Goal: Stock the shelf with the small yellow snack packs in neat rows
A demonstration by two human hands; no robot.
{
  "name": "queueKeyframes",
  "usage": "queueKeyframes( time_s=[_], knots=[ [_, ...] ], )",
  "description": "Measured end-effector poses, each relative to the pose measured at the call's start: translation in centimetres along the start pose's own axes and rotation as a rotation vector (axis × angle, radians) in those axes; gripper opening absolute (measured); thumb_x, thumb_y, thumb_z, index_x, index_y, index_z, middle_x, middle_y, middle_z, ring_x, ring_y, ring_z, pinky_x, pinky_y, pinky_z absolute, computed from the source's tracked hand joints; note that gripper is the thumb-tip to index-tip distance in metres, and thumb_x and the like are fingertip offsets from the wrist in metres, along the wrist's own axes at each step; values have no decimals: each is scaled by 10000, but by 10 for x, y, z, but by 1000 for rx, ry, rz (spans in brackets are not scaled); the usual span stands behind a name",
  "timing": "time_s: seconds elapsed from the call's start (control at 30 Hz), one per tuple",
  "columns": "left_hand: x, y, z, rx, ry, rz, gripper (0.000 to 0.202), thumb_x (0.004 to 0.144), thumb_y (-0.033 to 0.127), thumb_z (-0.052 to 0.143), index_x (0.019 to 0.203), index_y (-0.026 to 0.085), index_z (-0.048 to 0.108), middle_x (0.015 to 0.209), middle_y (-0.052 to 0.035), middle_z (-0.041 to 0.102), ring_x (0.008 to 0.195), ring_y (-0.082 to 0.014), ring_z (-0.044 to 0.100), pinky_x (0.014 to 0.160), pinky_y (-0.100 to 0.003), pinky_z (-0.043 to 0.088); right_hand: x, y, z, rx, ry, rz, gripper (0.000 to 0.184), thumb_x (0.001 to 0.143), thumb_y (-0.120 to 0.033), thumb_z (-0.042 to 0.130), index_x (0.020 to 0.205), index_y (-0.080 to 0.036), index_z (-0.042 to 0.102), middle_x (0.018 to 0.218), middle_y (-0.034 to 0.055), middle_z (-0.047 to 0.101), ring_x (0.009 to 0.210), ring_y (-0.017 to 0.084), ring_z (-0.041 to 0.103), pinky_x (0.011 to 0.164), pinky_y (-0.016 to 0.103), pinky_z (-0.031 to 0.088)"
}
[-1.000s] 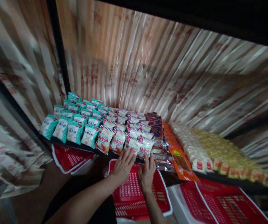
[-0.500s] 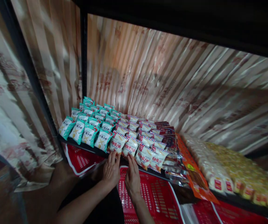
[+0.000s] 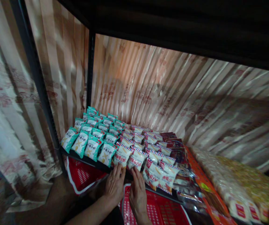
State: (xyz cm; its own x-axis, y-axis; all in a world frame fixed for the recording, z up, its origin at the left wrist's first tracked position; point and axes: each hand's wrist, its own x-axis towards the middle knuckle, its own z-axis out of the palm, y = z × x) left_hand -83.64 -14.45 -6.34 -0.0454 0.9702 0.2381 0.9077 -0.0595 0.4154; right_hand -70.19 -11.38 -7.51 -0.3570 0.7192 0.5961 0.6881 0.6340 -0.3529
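Small white snack bags with red lettering and striped top edges stand in rows on a dark shelf. My left hand rests its outstretched fingertips against the lower edge of one front white snack bag. Beside it, my right hand has its fingers extended at the bottom of the neighbouring white snack bag. Neither hand wraps round a bag; the thumbs are partly hidden. Two more white bags lean at the front, just right of my right hand. Left of my hands sit teal snack bags in several rows.
Red baskets stand below the shelf edge. To the right lie dark packets, an orange package and long clear-wrapped packs. A black post rises at the back corner before striped curtains.
The camera view has shifted, so shelf and bags appear lower and slightly further right. My hands stay at the same two front white snack bags, fingers still extended.
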Motion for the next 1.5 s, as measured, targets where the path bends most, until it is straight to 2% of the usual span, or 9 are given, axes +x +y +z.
queueKeyframes(
  time_s=[0.13,0.23,0.47,0.63,0.8,0.97,1.13,1.3,1.5],
  knots=[
    [-1,1,-13,-32,29,35,574,776,64,388,1328,213,435,1417,-80,388,1310,-262,321,1040,-413,357,2,-2,-4,-23,41,11,572,807,-93,363,1362,-231,343,1400,82,388,1289,240,368,986,465,419],
    [-6,-3,-24,-51,127,27,590,759,38,384,1306,247,458,1382,-58,425,1285,-234,354,1027,-392,382,5,-3,-2,-53,69,9,587,811,-82,353,1376,-237,314,1396,89,389,1283,243,373,967,474,432],
    [-20,-38,-38,7,329,-12,597,738,-5,368,1288,206,463,1324,-82,432,1245,-219,380,1005,-390,407,22,-28,12,-109,61,-66,658,795,-42,336,1412,-251,246,1462,76,286,1344,268,253,1000,531,378],
    [-17,-57,-41,24,283,1,598,733,5,369,1301,172,445,1344,-87,415,1274,-223,345,1037,-392,369,32,-39,27,-148,26,-72,706,774,1,327,1416,-277,235,1458,54,303,1360,265,208,1024,551,343],
    [-8,-64,-46,3,161,-31,658,710,8,387,1349,166,391,1366,-99,406,1285,-235,337,1051,-394,345,36,-39,39,-150,43,-49,718,773,8,324,1422,-282,215,1462,44,298,1367,263,194,1034,552,334],
    [-4,-65,-55,-25,56,-29,666,712,29,411,1367,141,362,1389,-124,382,1293,-255,325,1060,-406,328,37,-45,37,-135,40,-38,742,739,13,337,1414,-281,241,1483,26,258,1374,262,180,1051,558,309],
    [-6,-67,-64,-51,42,7,653,728,28,401,1370,134,350,1393,-120,377,1290,-248,329,1058,-392,338,33,-62,36,-81,45,-66,752,707,1,355,1406,-264,272,1490,39,244,1364,255,224,1045,545,331],
    [-23,-79,-73,-46,170,39,578,751,39,394,1318,147,422,1348,-112,418,1262,-232,362,1041,-386,365,31,-88,50,-8,-2,-99,727,733,-10,362,1406,-273,273,1454,44,327,1333,212,310,1036,466,383],
    [-29,-115,-85,43,366,2,530,731,19,387,1233,140,502,1324,-103,446,1244,-262,391,1027,-409,390,46,-111,67,4,-42,-120,773,695,43,350,1403,-260,282,1484,39,260,1359,204,249,1062,440,358]
  ],
)
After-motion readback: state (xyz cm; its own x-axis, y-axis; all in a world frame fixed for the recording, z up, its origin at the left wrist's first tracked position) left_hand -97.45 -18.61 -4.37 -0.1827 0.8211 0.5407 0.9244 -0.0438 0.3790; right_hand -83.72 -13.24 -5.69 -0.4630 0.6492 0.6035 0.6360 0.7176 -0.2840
